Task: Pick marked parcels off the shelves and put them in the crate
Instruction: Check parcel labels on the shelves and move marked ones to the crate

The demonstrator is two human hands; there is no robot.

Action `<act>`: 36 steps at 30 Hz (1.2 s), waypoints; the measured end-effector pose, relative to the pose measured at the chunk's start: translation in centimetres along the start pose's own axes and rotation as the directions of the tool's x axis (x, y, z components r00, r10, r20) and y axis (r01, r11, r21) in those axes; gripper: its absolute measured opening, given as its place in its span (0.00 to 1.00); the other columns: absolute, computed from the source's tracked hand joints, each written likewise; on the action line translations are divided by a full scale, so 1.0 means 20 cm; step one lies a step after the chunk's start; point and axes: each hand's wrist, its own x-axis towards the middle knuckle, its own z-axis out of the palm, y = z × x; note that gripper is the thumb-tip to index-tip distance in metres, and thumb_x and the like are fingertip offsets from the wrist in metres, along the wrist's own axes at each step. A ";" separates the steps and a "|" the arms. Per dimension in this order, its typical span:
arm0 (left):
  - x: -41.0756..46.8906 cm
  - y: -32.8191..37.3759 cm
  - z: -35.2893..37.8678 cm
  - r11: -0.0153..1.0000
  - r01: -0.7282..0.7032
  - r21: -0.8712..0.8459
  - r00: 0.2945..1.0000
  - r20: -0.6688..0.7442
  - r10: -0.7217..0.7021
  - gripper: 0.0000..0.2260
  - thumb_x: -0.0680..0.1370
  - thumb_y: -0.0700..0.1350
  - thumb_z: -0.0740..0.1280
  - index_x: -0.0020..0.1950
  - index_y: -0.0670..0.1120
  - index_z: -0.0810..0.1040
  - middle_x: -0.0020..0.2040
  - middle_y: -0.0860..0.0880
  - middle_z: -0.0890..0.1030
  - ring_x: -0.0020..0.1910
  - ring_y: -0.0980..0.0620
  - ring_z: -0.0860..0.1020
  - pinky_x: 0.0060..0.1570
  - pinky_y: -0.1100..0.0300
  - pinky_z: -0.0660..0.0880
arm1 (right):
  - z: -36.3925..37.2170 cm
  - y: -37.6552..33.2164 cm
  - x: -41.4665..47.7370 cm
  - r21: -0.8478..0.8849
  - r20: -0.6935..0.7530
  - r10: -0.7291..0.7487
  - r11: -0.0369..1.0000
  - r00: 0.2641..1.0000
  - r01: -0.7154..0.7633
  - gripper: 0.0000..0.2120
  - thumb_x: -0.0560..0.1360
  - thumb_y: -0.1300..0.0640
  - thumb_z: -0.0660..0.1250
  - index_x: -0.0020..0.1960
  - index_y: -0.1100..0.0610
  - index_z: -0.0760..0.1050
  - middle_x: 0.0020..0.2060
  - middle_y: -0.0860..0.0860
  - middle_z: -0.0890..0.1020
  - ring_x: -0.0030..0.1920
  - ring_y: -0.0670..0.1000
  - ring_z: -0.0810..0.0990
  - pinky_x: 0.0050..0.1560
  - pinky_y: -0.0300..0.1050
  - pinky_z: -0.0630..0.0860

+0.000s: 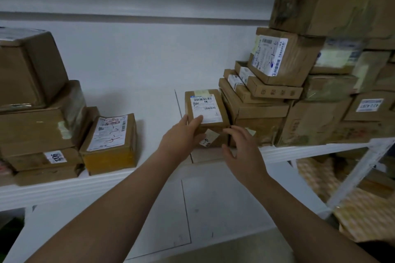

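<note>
Now your left hand (181, 136) grips the near left corner of the labelled parcel (206, 109) at frame centre, your right hand (241, 147) just beside it, fingers spread apart.

Showing bare left forearm (119, 205) and bare right forearm (299, 209), running uncovered into left hand (181, 136) and right hand (241, 149).

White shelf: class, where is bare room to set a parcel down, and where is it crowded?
Bare white shelf lies between the yellow-taped brown parcel and the small labelled cardboard parcel in the left hand. Crowded: left cardboard-box stack and right cardboard-box stack.
</note>
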 end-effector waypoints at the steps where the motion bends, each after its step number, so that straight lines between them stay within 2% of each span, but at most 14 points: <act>1: -0.02 0.01 0.02 0.998 0.001 -0.069 1.000 -0.031 -0.003 0.25 0.80 0.54 0.59 0.75 0.51 0.59 0.72 0.48 0.64 0.63 0.46 0.72 0.56 0.51 0.75 | 0.01 0.01 0.00 0.059 0.007 0.014 0.998 1.000 -0.015 0.20 0.77 0.58 0.64 0.69 0.55 0.69 0.66 0.51 0.72 0.66 0.47 0.70 0.65 0.44 0.69; 5: -0.13 0.04 0.09 0.970 -0.010 -0.243 0.983 -0.181 -0.036 0.21 0.80 0.52 0.58 0.72 0.47 0.65 0.70 0.47 0.67 0.63 0.48 0.72 0.54 0.52 0.76 | 0.03 -0.01 0.02 0.396 0.048 0.173 0.901 0.984 -0.178 0.27 0.79 0.56 0.63 0.75 0.54 0.58 0.65 0.50 0.72 0.55 0.45 0.76 0.50 0.34 0.74; 8: -0.20 0.07 0.12 0.949 -0.023 -0.315 0.959 -0.277 -0.069 0.18 0.81 0.49 0.59 0.69 0.47 0.66 0.71 0.48 0.67 0.63 0.51 0.72 0.53 0.62 0.72 | 0.03 -0.04 0.04 0.396 0.043 0.207 0.895 0.977 -0.207 0.27 0.79 0.54 0.62 0.75 0.56 0.59 0.63 0.54 0.69 0.47 0.39 0.72 0.45 0.25 0.69; 11: -0.25 0.08 0.13 0.911 0.005 -0.412 0.948 -0.289 -0.135 0.16 0.81 0.47 0.59 0.68 0.47 0.66 0.69 0.50 0.69 0.62 0.56 0.71 0.52 0.74 0.66 | 0.03 -0.06 0.05 0.425 0.080 0.223 0.874 0.972 -0.235 0.23 0.80 0.53 0.61 0.73 0.57 0.64 0.61 0.51 0.65 0.46 0.37 0.72 0.45 0.19 0.65; 15: -0.28 0.08 0.12 0.821 0.049 -0.568 0.921 -0.292 -0.257 0.11 0.81 0.47 0.60 0.63 0.48 0.69 0.60 0.53 0.72 0.51 0.63 0.72 0.46 0.79 0.67 | 0.04 -0.09 0.05 0.462 0.006 0.208 0.867 0.978 -0.187 0.13 0.78 0.54 0.64 0.62 0.55 0.71 0.57 0.51 0.70 0.52 0.45 0.74 0.51 0.28 0.71; 17: -0.29 0.08 0.11 0.798 0.042 -0.601 0.901 -0.322 -0.290 0.07 0.80 0.47 0.61 0.57 0.48 0.71 0.57 0.53 0.73 0.53 0.61 0.73 0.47 0.75 0.70 | 0.06 -0.10 0.04 0.500 0.020 0.209 0.845 0.978 -0.191 0.08 0.78 0.54 0.65 0.54 0.54 0.70 0.51 0.52 0.74 0.49 0.46 0.75 0.46 0.28 0.71; 19: -0.30 0.07 0.11 0.773 0.046 -0.633 0.875 -0.347 -0.337 0.02 0.80 0.45 0.63 0.50 0.48 0.71 0.52 0.52 0.74 0.52 0.58 0.74 0.47 0.69 0.71 | 0.09 -0.09 0.02 0.537 0.055 0.216 0.817 0.975 -0.211 0.08 0.77 0.53 0.66 0.50 0.55 0.69 0.49 0.53 0.77 0.48 0.47 0.77 0.43 0.31 0.73; 21: -0.32 0.07 0.08 0.690 0.054 -0.721 0.851 -0.328 -0.409 0.05 0.78 0.45 0.65 0.49 0.51 0.69 0.50 0.54 0.75 0.50 0.59 0.76 0.47 0.63 0.74 | 0.10 -0.09 -0.01 0.580 0.069 0.226 0.783 0.972 -0.223 0.09 0.75 0.53 0.68 0.48 0.55 0.69 0.49 0.51 0.78 0.50 0.43 0.78 0.43 0.33 0.75; 23: -0.34 0.08 0.04 0.584 0.071 -0.809 0.844 -0.264 -0.467 0.13 0.77 0.46 0.67 0.57 0.51 0.67 0.49 0.56 0.75 0.48 0.60 0.77 0.47 0.61 0.78 | 0.10 -0.10 -0.02 0.628 0.073 0.233 0.745 0.970 -0.226 0.09 0.75 0.54 0.69 0.47 0.55 0.69 0.48 0.47 0.79 0.48 0.37 0.77 0.42 0.29 0.74; 26: -0.33 0.04 -0.02 0.603 0.102 -0.791 0.871 -0.221 -0.438 0.31 0.73 0.53 0.70 0.72 0.50 0.62 0.51 0.49 0.73 0.48 0.54 0.77 0.49 0.58 0.79 | 0.10 -0.11 -0.03 0.673 0.079 0.229 0.705 0.970 -0.222 0.10 0.74 0.57 0.70 0.45 0.52 0.68 0.44 0.44 0.78 0.46 0.35 0.77 0.42 0.28 0.73; 29: -0.34 0.01 -0.07 0.667 0.110 -0.737 0.921 -0.177 -0.348 0.34 0.68 0.60 0.69 0.72 0.56 0.62 0.62 0.50 0.69 0.55 0.55 0.74 0.53 0.59 0.77 | 0.11 -0.10 -0.04 0.733 0.115 0.186 0.647 0.976 -0.210 0.16 0.74 0.58 0.70 0.55 0.45 0.67 0.56 0.42 0.77 0.57 0.40 0.76 0.49 0.30 0.75; 32: -0.34 0.02 -0.12 0.564 0.048 -0.824 0.944 -0.148 -0.296 0.28 0.72 0.48 0.72 0.67 0.52 0.61 0.60 0.56 0.71 0.55 0.70 0.72 0.49 0.72 0.74 | 0.13 -0.12 -0.06 0.735 0.159 0.108 0.651 0.981 -0.190 0.29 0.76 0.60 0.68 0.69 0.39 0.61 0.62 0.44 0.75 0.59 0.40 0.76 0.54 0.36 0.77; 34: -0.33 0.01 -0.14 0.481 0.032 -0.876 0.957 -0.112 -0.267 0.25 0.73 0.44 0.72 0.60 0.51 0.59 0.58 0.53 0.75 0.52 0.66 0.77 0.45 0.68 0.77 | 0.14 -0.14 -0.07 0.739 0.162 0.110 0.645 0.981 -0.194 0.31 0.76 0.61 0.67 0.73 0.43 0.60 0.63 0.47 0.75 0.59 0.42 0.76 0.55 0.38 0.77; 36: -0.34 0.00 -0.16 0.472 0.039 -0.881 0.952 -0.112 -0.286 0.22 0.73 0.43 0.71 0.54 0.53 0.59 0.56 0.51 0.77 0.50 0.64 0.79 0.42 0.67 0.77 | 0.14 -0.17 -0.07 0.742 0.125 0.100 0.651 0.987 -0.160 0.31 0.76 0.64 0.66 0.72 0.42 0.61 0.62 0.45 0.75 0.60 0.40 0.75 0.55 0.36 0.76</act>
